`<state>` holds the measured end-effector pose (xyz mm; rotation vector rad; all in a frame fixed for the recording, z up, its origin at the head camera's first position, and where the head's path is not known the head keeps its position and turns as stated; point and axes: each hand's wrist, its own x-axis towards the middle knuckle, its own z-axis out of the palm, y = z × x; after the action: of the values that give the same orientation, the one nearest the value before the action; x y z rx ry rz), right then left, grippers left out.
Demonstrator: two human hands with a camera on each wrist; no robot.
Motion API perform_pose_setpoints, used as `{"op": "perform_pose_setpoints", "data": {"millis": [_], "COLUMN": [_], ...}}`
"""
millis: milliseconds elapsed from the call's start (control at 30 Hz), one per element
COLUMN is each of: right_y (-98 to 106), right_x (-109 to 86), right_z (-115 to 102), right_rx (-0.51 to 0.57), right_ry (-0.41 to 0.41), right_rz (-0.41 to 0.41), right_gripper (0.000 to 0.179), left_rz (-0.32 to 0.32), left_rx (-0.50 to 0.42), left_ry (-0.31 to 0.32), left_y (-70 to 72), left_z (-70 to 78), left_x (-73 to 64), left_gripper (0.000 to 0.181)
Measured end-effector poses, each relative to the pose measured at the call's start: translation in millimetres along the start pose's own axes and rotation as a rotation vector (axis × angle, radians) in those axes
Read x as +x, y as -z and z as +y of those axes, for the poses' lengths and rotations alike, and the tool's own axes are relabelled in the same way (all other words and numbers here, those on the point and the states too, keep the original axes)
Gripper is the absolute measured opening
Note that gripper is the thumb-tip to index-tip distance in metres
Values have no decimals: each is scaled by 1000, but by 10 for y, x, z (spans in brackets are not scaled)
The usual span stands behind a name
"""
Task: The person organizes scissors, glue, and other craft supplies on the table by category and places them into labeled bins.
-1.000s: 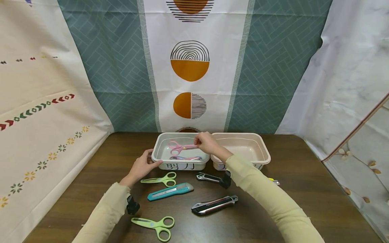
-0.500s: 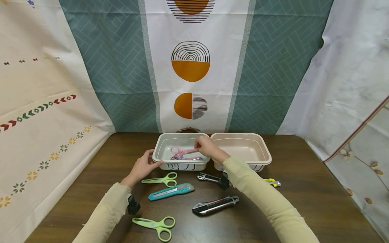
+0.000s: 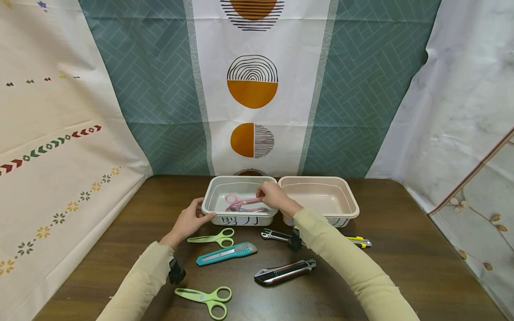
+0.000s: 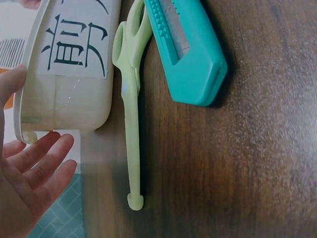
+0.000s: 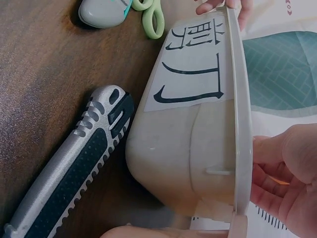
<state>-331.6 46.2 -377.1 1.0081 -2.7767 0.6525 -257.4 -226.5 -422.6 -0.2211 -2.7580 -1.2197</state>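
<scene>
My left hand (image 3: pixel 190 220) grips the left end of a pale grey plastic bin (image 3: pixel 267 216), thumb on the front rim and fingers at the side, as the left wrist view also shows. Inside that bin, my right hand (image 3: pixel 275 196) pinches pink scissors (image 3: pixel 242 202) at the blade end, handles pointing left. They overlap a second pair of scissors (image 3: pixel 257 209) lying on the bin floor. The right wrist view shows the right hand (image 5: pixel 287 173) over the rim; its fingertips and the scissors are hidden there. A label with dark characters (image 4: pixel 74 42) marks the bin's front.
A beige bin (image 3: pixel 349 207) stands against the right side. In front lie green scissors (image 3: pixel 213 238), another green pair (image 3: pixel 206 296), a teal box cutter (image 3: pixel 226 254), a black-and-silver cutter (image 3: pixel 285 272), a smaller one (image 5: pixel 74 163) and a yellow cutter (image 3: pixel 359 241).
My right hand has moved slightly down into the grey bin, lowering the pink scissors onto the pair beneath. The left hand stays on the bin's rim.
</scene>
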Motion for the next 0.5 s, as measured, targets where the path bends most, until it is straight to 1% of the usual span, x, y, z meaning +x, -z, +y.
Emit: {"op": "perform_pose_setpoints", "data": {"millis": [100, 300, 500], "right_y": [-21, -63, -72], "right_x": [12, 27, 33], "right_z": [5, 24, 23], "right_rx": [7, -11, 0], "right_ry": [5, 14, 24], "right_rz": [-3, 4, -9], "right_gripper": [10, 7, 5], "left_rz": [5, 12, 6], "left_rx": [8, 13, 1], "left_ry": [1, -5, 12], "left_y": [-3, -14, -17], "left_z": [-7, -22, -15], "left_x": [0, 4, 3], "left_gripper": [67, 66, 66]}}
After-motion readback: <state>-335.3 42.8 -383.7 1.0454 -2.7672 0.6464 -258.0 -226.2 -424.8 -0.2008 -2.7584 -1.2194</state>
